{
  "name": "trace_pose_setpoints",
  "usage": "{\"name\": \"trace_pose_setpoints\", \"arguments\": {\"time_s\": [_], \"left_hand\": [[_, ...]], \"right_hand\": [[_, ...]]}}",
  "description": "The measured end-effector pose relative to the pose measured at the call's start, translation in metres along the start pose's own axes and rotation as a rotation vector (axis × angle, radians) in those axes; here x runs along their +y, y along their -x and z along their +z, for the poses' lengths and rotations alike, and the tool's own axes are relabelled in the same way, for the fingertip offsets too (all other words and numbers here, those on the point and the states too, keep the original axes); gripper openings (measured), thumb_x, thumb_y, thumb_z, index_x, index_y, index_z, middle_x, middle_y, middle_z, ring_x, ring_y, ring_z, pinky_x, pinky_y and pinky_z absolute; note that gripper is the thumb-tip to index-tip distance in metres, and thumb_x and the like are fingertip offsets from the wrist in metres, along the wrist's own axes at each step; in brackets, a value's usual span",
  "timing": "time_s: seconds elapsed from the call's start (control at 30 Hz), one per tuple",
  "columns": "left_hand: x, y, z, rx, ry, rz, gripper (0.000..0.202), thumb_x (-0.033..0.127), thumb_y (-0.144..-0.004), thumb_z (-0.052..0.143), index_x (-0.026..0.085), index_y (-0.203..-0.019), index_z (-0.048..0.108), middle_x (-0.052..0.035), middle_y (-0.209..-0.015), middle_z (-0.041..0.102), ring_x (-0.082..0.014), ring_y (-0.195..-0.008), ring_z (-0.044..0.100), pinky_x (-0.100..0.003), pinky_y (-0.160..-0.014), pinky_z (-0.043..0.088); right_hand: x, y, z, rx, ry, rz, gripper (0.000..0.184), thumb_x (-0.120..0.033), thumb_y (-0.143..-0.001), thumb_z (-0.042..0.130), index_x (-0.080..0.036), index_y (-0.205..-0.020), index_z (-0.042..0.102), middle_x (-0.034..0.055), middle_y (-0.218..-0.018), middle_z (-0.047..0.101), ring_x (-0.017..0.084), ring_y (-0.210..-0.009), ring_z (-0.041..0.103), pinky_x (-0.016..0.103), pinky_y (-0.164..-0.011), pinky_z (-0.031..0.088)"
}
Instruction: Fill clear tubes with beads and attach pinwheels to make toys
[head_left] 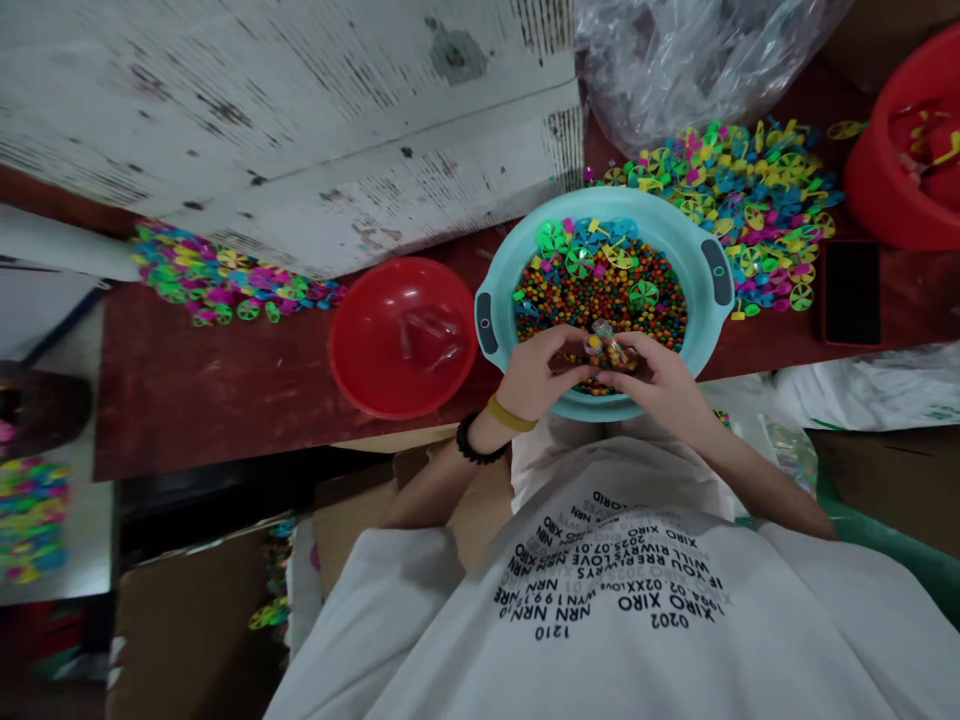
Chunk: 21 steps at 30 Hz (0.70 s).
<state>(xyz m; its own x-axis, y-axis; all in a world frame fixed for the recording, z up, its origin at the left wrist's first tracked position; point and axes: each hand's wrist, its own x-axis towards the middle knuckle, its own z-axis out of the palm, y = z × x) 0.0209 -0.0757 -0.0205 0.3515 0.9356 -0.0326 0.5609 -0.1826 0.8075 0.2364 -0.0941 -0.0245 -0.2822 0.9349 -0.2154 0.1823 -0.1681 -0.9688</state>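
Fingers [577, 377] of left hand [536, 372] and right hand [661, 385], pinching a clear container [611, 350], may slip, spilling beads [594, 342] over the basin's near edge [596, 408].

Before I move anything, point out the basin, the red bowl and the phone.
Basin [600, 203]: head view, on its bare far side.
Red bowl [361, 325]: head view, on its inner wall, left side.
Phone [852, 293]: head view, mid-screen.

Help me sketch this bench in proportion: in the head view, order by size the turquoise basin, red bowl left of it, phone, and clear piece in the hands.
1. Turquoise basin
2. Red bowl
3. Phone
4. Clear piece, as far as it shows
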Motion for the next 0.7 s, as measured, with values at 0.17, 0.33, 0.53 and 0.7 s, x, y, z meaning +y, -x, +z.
{"name": "trace_pose_setpoints", "arguments": {"time_s": [0.17,0.33,0.53,0.7], "left_hand": [[0.002,0.001,0.001,0.012,0.021,0.001,0.025,0.037,-0.094,0.077,0.020,-0.111,0.072,-0.0061,-0.110,0.081,-0.0188,-0.099,0.077,-0.029,-0.082,0.065],[-0.001,0.000,-0.006,-0.026,0.040,0.028,0.032,0.049,-0.103,0.062,0.020,-0.114,0.072,-0.0067,-0.108,0.080,-0.0180,-0.089,0.077,-0.030,-0.080,0.064],[-0.014,-0.035,-0.057,0.106,-0.611,0.069,0.038,0.026,-0.109,0.039,0.024,-0.118,0.076,-0.0098,-0.120,0.078,-0.0275,-0.122,0.066,-0.047,-0.108,0.053],[-0.033,-0.061,-0.063,-0.082,-0.910,0.042,0.029,0.016,-0.102,0.048,0.021,-0.088,0.074,-0.0128,-0.090,0.076,-0.0318,-0.119,0.061,-0.049,-0.105,0.048]], "right_hand": [[0.000,0.004,-0.001,0.011,-0.088,-0.010,0.032,-0.043,-0.081,0.080,-0.031,-0.110,0.072,0.0043,-0.113,0.077,0.030,-0.107,0.071,0.046,-0.092,0.061],[0.001,0.004,-0.003,0.016,-0.096,-0.012,0.026,-0.043,-0.084,0.077,-0.031,-0.107,0.073,0.0035,-0.112,0.077,0.029,-0.103,0.071,0.044,-0.086,0.061],[0.004,0.001,-0.001,0.096,-0.061,-0.013,0.028,-0.046,-0.089,0.070,-0.031,-0.112,0.071,0.0044,-0.114,0.077,0.029,-0.106,0.070,0.044,-0.089,0.059],[0.008,-0.002,0.001,0.102,-0.019,-0.020,0.031,-0.045,-0.095,0.063,-0.029,-0.121,0.069,0.0062,-0.111,0.075,0.027,-0.099,0.070,0.041,-0.081,0.059]]}}
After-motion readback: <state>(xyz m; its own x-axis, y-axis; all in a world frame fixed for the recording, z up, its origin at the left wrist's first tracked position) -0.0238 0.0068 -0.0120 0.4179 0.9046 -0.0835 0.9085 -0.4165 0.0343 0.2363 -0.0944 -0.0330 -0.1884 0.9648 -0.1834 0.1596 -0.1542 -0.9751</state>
